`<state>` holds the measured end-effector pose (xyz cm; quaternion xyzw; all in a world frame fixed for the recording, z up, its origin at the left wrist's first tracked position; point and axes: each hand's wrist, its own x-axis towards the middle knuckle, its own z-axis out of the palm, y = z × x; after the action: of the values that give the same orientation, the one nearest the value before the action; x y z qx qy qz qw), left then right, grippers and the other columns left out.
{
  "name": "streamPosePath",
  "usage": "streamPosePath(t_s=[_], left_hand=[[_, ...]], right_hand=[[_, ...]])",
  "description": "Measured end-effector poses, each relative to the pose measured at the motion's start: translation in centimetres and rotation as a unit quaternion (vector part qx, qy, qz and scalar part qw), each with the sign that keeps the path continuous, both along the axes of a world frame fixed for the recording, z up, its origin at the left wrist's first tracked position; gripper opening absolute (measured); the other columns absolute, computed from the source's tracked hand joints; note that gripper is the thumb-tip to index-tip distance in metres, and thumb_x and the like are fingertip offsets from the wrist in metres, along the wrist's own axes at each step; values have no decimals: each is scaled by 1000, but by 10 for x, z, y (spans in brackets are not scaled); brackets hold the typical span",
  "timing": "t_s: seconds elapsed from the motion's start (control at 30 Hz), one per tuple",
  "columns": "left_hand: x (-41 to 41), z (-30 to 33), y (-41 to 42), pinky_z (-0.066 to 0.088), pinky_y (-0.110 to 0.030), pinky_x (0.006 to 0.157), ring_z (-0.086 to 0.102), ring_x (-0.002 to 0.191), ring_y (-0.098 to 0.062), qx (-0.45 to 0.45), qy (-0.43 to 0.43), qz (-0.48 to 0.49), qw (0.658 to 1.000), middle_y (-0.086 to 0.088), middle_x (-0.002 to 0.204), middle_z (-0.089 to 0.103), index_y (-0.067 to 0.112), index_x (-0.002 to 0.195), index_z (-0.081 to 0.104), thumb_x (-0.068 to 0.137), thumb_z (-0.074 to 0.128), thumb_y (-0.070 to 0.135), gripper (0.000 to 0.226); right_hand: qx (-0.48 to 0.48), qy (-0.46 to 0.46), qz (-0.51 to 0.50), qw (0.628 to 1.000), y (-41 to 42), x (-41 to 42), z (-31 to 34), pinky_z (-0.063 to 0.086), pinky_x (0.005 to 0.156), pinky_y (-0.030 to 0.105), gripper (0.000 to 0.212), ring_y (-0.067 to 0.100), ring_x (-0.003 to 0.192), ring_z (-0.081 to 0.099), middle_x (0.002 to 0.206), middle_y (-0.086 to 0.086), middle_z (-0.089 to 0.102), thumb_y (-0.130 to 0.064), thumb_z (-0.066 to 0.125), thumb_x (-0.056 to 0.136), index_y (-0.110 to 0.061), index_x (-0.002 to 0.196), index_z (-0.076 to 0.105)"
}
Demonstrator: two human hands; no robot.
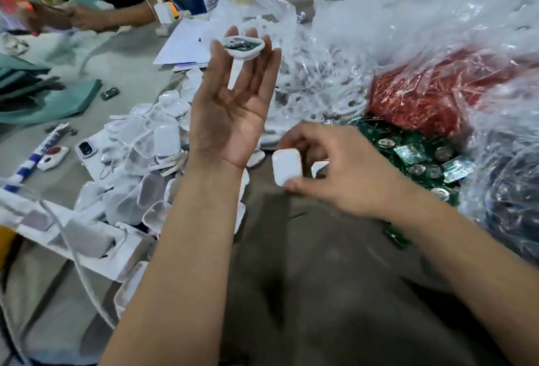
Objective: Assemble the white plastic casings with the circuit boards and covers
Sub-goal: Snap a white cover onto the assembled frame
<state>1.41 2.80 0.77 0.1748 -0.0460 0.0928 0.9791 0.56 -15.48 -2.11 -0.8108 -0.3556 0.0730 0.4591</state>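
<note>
My left hand is raised palm up with straight fingers. On its fingertips rests a white casing with a green circuit board inside. Lower right, my right hand pinches a white cover between thumb and fingers, just above the table. A heap of white casings and covers lies left of my left forearm. Green circuit boards with round metal contacts are piled to the right of my right hand.
Crumpled clear plastic bags fill the back right, one holding red parts. A white tray sits at the left edge. A phone and a red-buttoned finished unit lie left. Another person's hands work at the far left.
</note>
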Motion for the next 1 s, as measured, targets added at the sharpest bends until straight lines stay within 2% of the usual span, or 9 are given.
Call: streamPosePath(t_s=[0.1,0.17,0.3,0.47,0.6,0.67,0.8,0.9,1.0], left_hand=[[10,-11,-30,53,-52,102,70,103,-40,-16,-5,-55,998,-28,108,70,-8,104,70,99,58,17,29],[18,-18,-53,53,-53,100,68,105,-41,-23,-2,-80,996,-28,110,69,-7,112,65,98,59,15,26],[30,-33,-90,55,-52,97,69,103,-41,-39,29,-111,993,-27,112,69,-8,104,69,98,57,13,25],[36,-45,-104,55,-53,97,65,112,-39,-35,60,-110,991,-24,118,66,-4,114,62,106,49,14,25],[35,-46,-110,59,-46,93,53,134,-41,-22,67,-110,991,-23,126,63,-3,119,62,99,55,13,26],[37,-47,-112,59,-44,93,48,139,-41,-19,64,-112,991,-22,131,59,0,128,57,88,60,9,41],[40,-49,-114,59,-47,94,67,112,-35,28,53,-102,993,-20,120,68,3,118,61,84,60,-1,34],[39,-49,-114,54,-51,99,69,108,-37,15,51,-102,993,-21,112,71,0,106,67,82,57,-9,27],[38,-47,-116,60,-47,92,73,100,-36,-2,58,-106,993,-23,108,72,-4,92,74,79,60,-11,21]], right_hand=[[169,102,-88,976,-41,29,7,49,50,20,29,14,69,71,90,11,77,-1,80,88,-18,110,72],[241,131,-143,951,-61,41,8,46,49,18,31,11,73,71,96,8,80,0,72,93,-19,118,73],[344,189,-248,885,-79,54,3,46,47,22,29,17,74,74,100,8,80,-3,66,98,-9,126,65],[431,203,-256,841,-81,55,6,41,50,24,28,15,68,64,95,3,77,-1,57,102,-6,129,66],[432,199,-213,853,-87,54,8,37,49,21,29,11,69,55,95,-2,73,-1,56,103,-11,127,69],[418,191,-194,866,-87,53,8,37,44,20,23,13,68,57,92,1,73,-3,57,102,-10,121,69],[415,192,-162,875,-85,52,8,34,42,20,22,18,64,58,85,6,71,-1,49,105,-9,112,69],[415,186,-149,878,-86,54,7,28,48,24,25,17,63,51,79,2,69,-1,44,107,-11,107,68],[408,182,-148,882,-87,56,5,25,51,27,25,16,63,49,78,0,70,-3,45,108,-12,106,68]])
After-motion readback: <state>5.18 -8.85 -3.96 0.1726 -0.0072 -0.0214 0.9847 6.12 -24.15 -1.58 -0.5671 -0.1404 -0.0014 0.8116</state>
